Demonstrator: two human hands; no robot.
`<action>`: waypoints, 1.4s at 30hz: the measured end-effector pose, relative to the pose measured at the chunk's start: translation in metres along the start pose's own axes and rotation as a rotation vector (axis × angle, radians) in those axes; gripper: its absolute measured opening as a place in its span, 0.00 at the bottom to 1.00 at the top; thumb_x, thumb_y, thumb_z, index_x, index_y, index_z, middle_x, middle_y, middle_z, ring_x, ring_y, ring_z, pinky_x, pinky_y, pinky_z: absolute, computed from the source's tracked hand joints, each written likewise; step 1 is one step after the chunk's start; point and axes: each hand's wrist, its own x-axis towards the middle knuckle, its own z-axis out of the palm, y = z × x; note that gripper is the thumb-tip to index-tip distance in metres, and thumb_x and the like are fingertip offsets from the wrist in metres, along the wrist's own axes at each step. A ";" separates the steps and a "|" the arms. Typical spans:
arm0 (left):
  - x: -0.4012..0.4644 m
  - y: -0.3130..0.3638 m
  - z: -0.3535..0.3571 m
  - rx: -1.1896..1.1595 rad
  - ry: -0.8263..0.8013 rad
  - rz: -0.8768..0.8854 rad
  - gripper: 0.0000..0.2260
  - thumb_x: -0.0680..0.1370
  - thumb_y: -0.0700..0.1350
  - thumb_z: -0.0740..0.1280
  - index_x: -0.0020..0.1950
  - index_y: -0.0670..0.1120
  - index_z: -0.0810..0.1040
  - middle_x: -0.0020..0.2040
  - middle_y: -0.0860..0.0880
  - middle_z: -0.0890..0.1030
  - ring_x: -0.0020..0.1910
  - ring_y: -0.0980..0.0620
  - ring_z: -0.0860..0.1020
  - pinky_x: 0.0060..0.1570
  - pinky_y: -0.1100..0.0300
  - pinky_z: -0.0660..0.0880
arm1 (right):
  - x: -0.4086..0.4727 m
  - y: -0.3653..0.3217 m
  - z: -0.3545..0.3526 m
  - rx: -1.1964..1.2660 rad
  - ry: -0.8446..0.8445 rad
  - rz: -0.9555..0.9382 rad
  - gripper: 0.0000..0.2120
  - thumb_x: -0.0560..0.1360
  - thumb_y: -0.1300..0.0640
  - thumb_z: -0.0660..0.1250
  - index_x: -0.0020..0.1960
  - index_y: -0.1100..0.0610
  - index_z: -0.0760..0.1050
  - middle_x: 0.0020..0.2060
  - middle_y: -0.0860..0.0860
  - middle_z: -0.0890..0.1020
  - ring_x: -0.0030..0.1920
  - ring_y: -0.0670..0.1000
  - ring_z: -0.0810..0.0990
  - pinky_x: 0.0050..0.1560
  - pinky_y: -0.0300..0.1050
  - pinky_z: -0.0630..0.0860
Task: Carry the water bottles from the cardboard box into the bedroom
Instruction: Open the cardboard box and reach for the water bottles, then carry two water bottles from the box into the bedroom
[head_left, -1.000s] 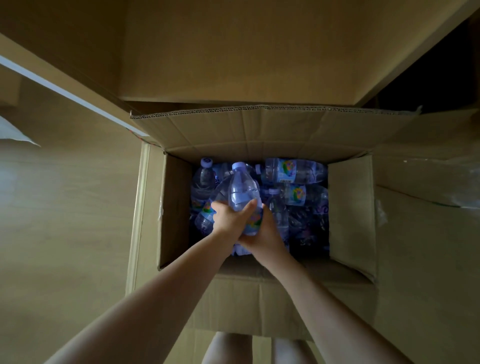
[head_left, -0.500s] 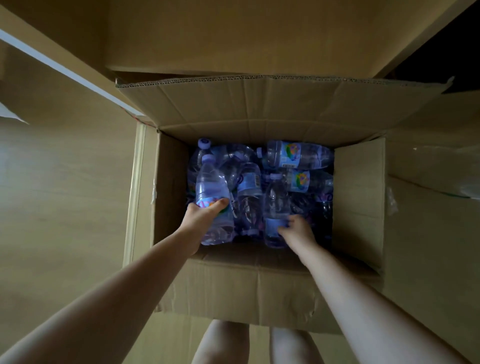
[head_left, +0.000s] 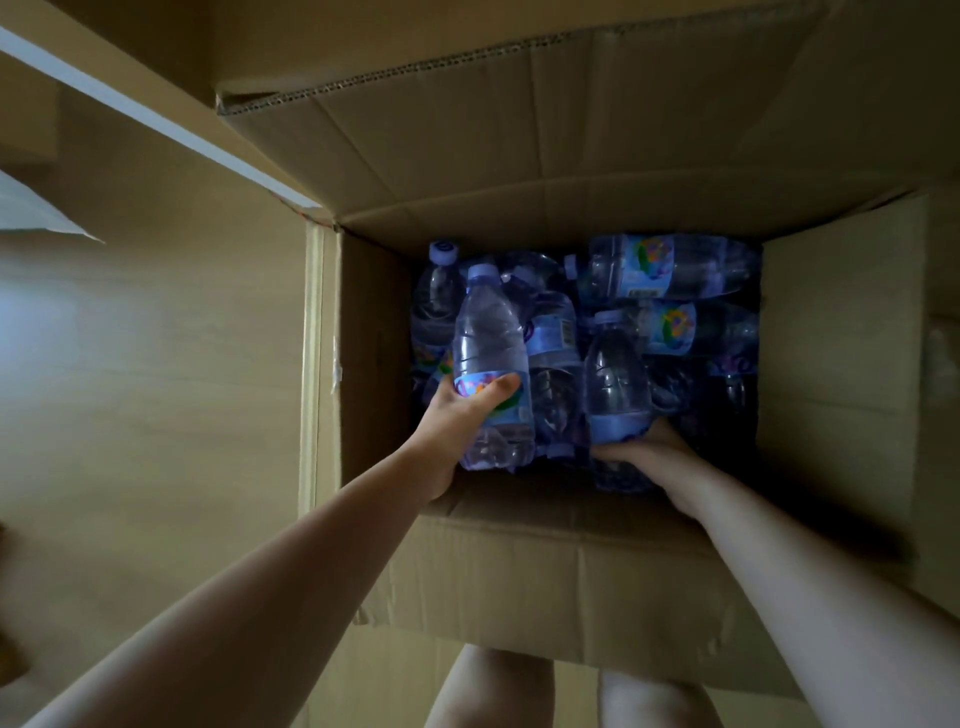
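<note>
Left fingers: a thumb (head_left: 498, 387) is being curled across the coloured label, the other fingers being wrapped out of sight behind the bottle.
Left hand (head_left: 457, 415): the left bottle (head_left: 491, 358) is being gripped round its lower body and held above the heap, at the left side of the box.
Right fingers: these are being closed under and round the base of a second bottle; how far they are spread cannot be told in the shadow.
Right hand (head_left: 644, 452): the right bottle (head_left: 615, 384) is being held low against the near wall, at or just above the pile.
Long axes: both held bottles are being kept nearly parallel, caps pointing away from the person toward the far flap, bases toward the wrists; the left cap (head_left: 483, 271) is being tipped slightly up.
Cardboard box (head_left: 545, 566): it is being left open on the floor, flaps spread, many loose bottles (head_left: 670, 270) lying crosswise and jumbled inside.
Progress: a pick-up is being made, judging by the two grips; no bedroom is being shown, and nothing is seen delivered.
Remaining: both bottles are yet to be lifted clear and carried off, and the pile suggests many trips are being faced.
</note>
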 end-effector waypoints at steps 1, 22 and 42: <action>-0.002 0.001 0.000 -0.006 0.011 -0.016 0.18 0.74 0.47 0.73 0.60 0.45 0.73 0.56 0.40 0.82 0.54 0.42 0.81 0.59 0.44 0.76 | -0.005 -0.003 -0.004 0.001 -0.007 -0.007 0.19 0.66 0.63 0.79 0.45 0.44 0.75 0.40 0.41 0.81 0.35 0.37 0.80 0.31 0.29 0.72; -0.137 0.073 -0.018 0.111 0.143 0.114 0.17 0.71 0.47 0.75 0.50 0.46 0.70 0.46 0.45 0.78 0.40 0.51 0.79 0.32 0.59 0.76 | -0.184 -0.124 0.036 0.131 0.226 -0.356 0.07 0.75 0.51 0.71 0.51 0.49 0.76 0.48 0.46 0.82 0.44 0.38 0.80 0.39 0.28 0.73; -0.344 0.125 -0.115 0.097 0.569 0.352 0.22 0.65 0.57 0.74 0.49 0.53 0.65 0.41 0.56 0.76 0.36 0.57 0.77 0.22 0.64 0.71 | -0.383 -0.231 0.119 -0.705 0.352 -0.672 0.31 0.68 0.40 0.73 0.59 0.57 0.64 0.57 0.55 0.73 0.55 0.58 0.77 0.42 0.46 0.72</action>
